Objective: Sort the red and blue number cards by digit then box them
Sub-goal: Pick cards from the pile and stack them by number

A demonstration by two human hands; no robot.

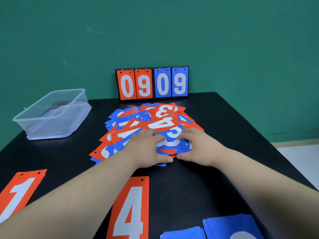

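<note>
Head view: a black table (215, 178) stands against a green wall (155, 31). At the far edge stands one scoreboard (151, 83) with four hung cards, two red and two blue, reading 0 9 0 9. One clear plastic box (51, 112) sits at the far left on its lid.

In the middle lies one loose pile of cards (146, 121), red and blue mixed and overlapping; too many are hidden to count. Four sorted groups lie nearer the person. A red 1 card (19, 192) is at the left and a red 4 card (131, 207) is near the centre. Two blue stacks sit at the bottom right, the smaller stack (183, 234) just beside the larger stack (229, 225).

Two bare hands reach onto the near side of the pile. The left hand (146, 149) and right hand (198, 147) sit on either side of a blue card (174, 140) lying on top. The fingers of both are held together and lightly curved, with their tips on that card's left and right parts. Both thumbs press against the pile's near edge, almost meeting, so each hand pinches the pile between fingers and thumb. Whether the thumbs reach under the blue card cannot be told.
</note>
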